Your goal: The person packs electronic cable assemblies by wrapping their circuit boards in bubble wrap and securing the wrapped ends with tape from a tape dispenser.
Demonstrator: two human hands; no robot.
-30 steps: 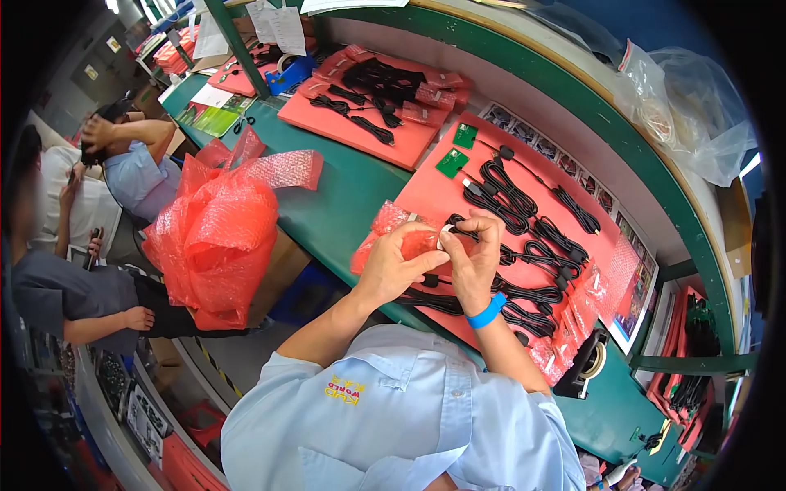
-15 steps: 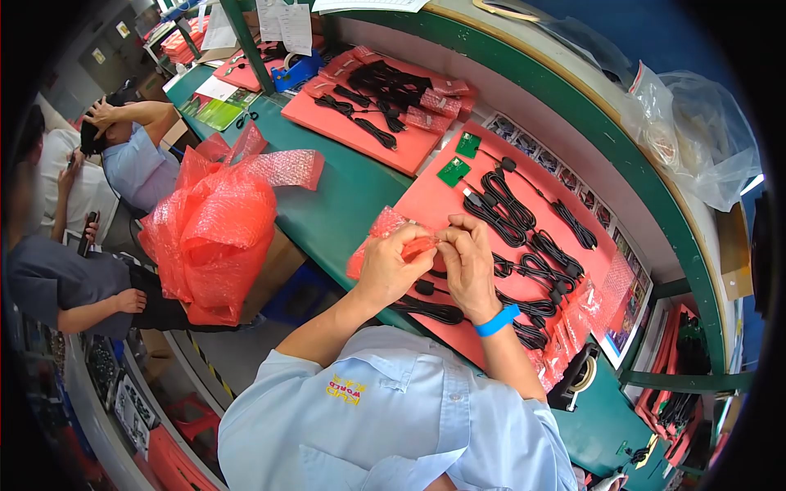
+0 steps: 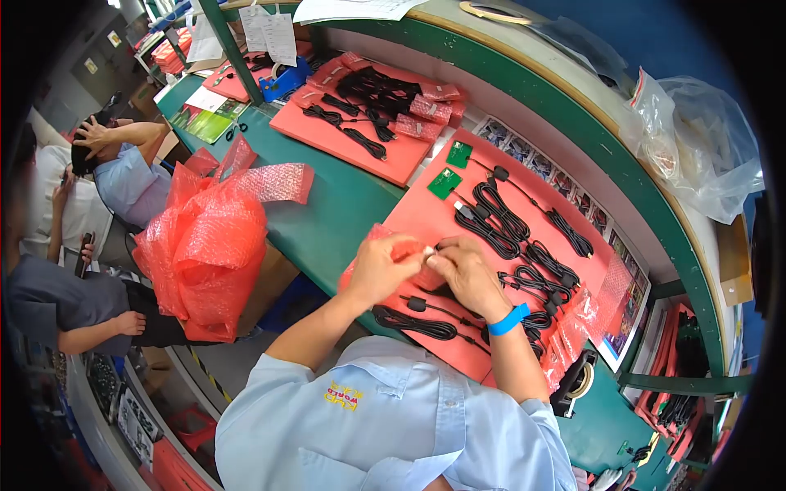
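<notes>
Meeting just above the red foam sheet (image 3: 417,204), the left hand (image 3: 378,268) and right hand (image 3: 469,277) face each other, tips close together. Right fingers: narrow, apparently pinching a small pale piece (image 3: 428,252). Left fingers: narrow, blurred; cannot tell whether they grip it too. The pale piece sits between the two sets of fingertips; exact kind too small to tell.

Risks, as judged:
1. Slip. Contact seems to be at the tips only; uneven pressure could pop the pale piece loose, to be lost among the coiled black cables (image 3: 426,329).
2. Snag. The right forearm, with its blue wristband (image 3: 509,319), crosses above the cables; dropping it could drag coils out of place.
3. Cling. Red bubble wrap (image 3: 379,231) beside the left hand could catch on the fingers and hide the grip.
4. Pull. Green boards (image 3: 444,183) lie well apart; a tugged cable, if joined, could shift them.
</notes>
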